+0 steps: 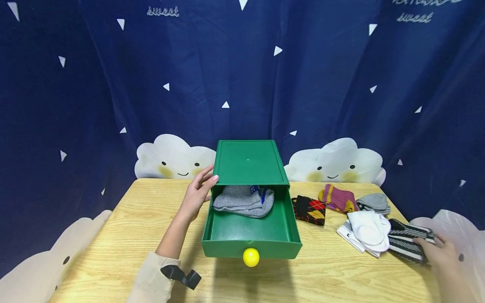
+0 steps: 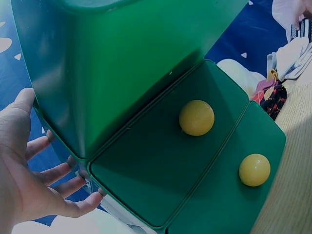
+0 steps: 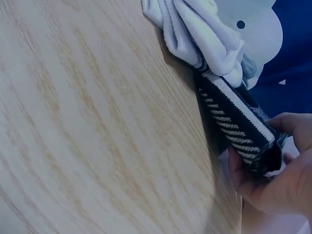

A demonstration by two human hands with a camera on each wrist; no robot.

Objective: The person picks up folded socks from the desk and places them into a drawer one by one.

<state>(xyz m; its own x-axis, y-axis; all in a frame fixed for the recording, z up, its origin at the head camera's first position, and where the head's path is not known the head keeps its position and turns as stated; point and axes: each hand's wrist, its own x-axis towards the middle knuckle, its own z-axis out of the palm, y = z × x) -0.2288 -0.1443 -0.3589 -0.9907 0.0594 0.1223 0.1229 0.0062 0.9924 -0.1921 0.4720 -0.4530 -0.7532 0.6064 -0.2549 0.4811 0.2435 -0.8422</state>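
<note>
A green drawer cabinet (image 1: 248,162) stands on the table, its top drawer (image 1: 242,231) pulled out, with a yellow knob (image 1: 251,257) in front. Folded grey socks (image 1: 238,204) lie at the back of that drawer. My left hand (image 1: 194,198) touches the cabinet's left side, thumb near the top edge and fingers spread, as the left wrist view (image 2: 29,170) also shows. At the far right, my right hand (image 1: 441,254) pinches folded black-and-white striped socks (image 3: 234,119) between thumb and fingers, by the table's edge. White socks (image 1: 367,233) lie against them.
Argyle socks (image 1: 312,210), purple-and-yellow socks (image 1: 339,198) and another grey pair (image 1: 374,203) lie right of the cabinet. Two shut lower drawers with yellow knobs (image 2: 196,118) show in the left wrist view. A blue curtain (image 1: 242,75) hangs behind the table.
</note>
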